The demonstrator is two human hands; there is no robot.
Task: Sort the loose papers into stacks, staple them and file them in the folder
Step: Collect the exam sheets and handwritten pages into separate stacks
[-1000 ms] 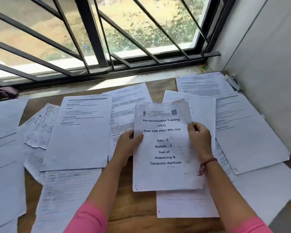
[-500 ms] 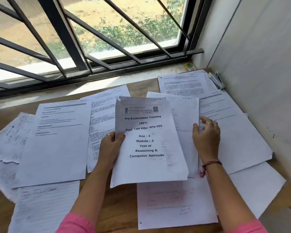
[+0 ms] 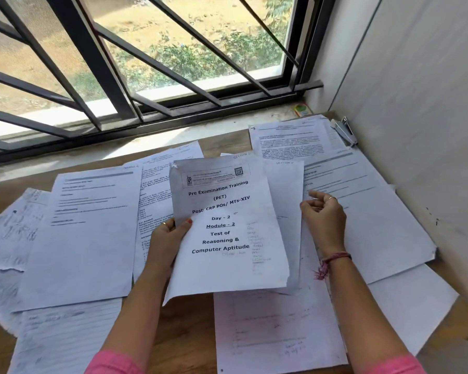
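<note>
Left hand (image 3: 168, 244) pinching title-page stack (image 3: 227, 228) at its left edge, thumb on top, lifted above desk (image 3: 189, 333). Right hand (image 3: 323, 222) just right of that stack, fingers (image 3: 318, 197) loosely curled, holding nothing. Stapler (image 3: 345, 132) far right of stack, by wall. Loose papers (image 3: 87, 233) all around stack.

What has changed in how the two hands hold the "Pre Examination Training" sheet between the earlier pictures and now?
A second ago both hands held the cover sheet by its side edges. The right hand has let go and moved off to the right, over the spread papers. The left hand still grips the sheet's left edge, now alone. The stapler by the wall stayed put.
</note>
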